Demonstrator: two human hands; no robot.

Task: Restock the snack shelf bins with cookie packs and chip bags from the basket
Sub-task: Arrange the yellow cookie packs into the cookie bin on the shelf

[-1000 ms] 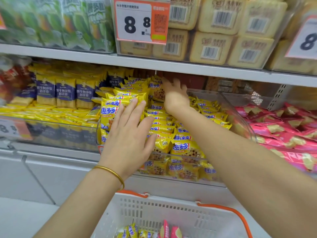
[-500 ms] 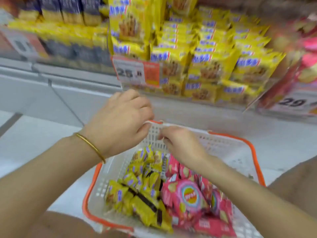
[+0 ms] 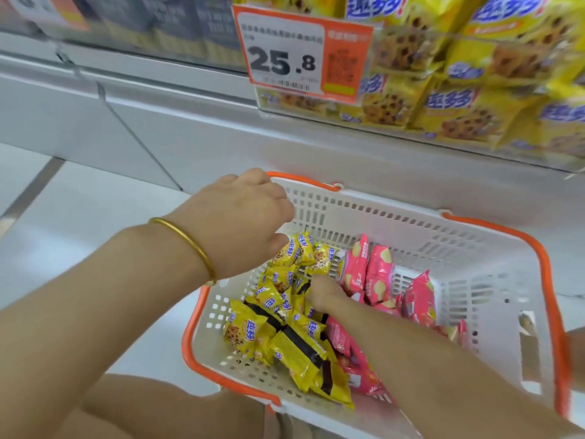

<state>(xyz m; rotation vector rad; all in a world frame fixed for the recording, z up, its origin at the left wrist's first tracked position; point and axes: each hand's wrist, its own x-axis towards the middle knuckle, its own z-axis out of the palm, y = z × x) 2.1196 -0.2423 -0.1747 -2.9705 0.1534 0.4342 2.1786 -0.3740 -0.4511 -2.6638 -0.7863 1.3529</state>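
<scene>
A white basket with orange rims stands on the floor below the shelf. Yellow cookie packs fill its left half and pink chip bags its right half. My left hand, a gold bangle on its wrist, hangs over the basket's far left corner with curled fingers, gripping a small bunch of yellow packs. My right hand reaches down into the yellow packs, its fingertips buried among them. The shelf bin of yellow cookie packs is above the basket.
An orange and white price tag reading 25.8 hangs on the bin's front. Darker packs fill the blurred bin to the left. A white shelf base and pale floor lie left of the basket. My knee shows at bottom.
Both hands left the shelf bin and came down to the basket. Over the last half second they dropped lower, the right hand pushing into the yellow packs.
</scene>
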